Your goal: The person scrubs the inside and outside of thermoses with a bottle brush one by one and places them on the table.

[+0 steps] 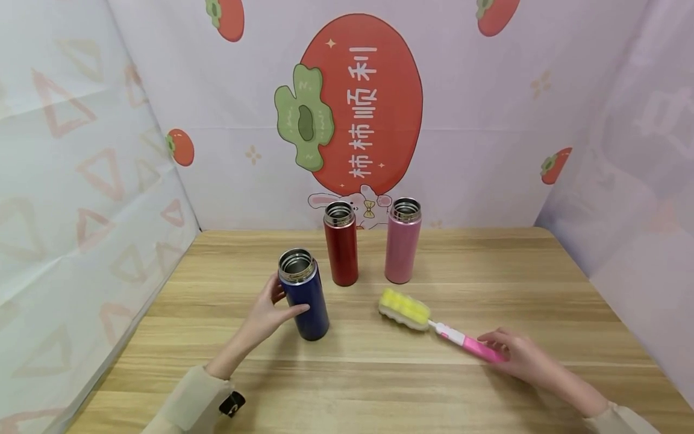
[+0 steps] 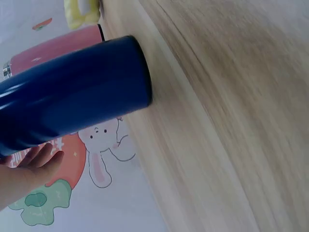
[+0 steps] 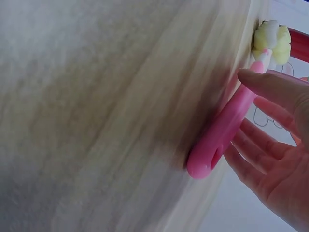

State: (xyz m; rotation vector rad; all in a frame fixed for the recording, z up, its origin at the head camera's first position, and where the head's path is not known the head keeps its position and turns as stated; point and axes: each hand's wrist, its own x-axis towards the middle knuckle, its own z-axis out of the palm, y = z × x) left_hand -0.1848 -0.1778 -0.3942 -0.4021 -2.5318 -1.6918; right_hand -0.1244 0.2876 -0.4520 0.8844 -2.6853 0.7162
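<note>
In the head view, a dark blue bottle [image 1: 309,307] without a lid stands on the table. My left hand [image 1: 271,310] is at its left side, the thumb across the front and the fingers partly hidden behind. In the left wrist view, several fingertips show loosely beside the blue bottle [image 2: 82,87], short of wrapping it. A brush [image 1: 450,333] with a yellow-and-white sponge head and pink handle lies on the table. My right hand [image 1: 523,358] is round its handle end. In the right wrist view, the thumb crosses over the pink handle [image 3: 227,121], with the other fingers extended beneath, uncurled.
Behind the blue bottle stand a red bottle [image 1: 343,253] and a pink bottle [image 1: 402,253], both upright and lidless. A printed cloth backdrop [image 1: 461,150] rises at the back of the wooden table [image 1: 347,392]. A small black item [image 1: 232,404] is at the left sleeve.
</note>
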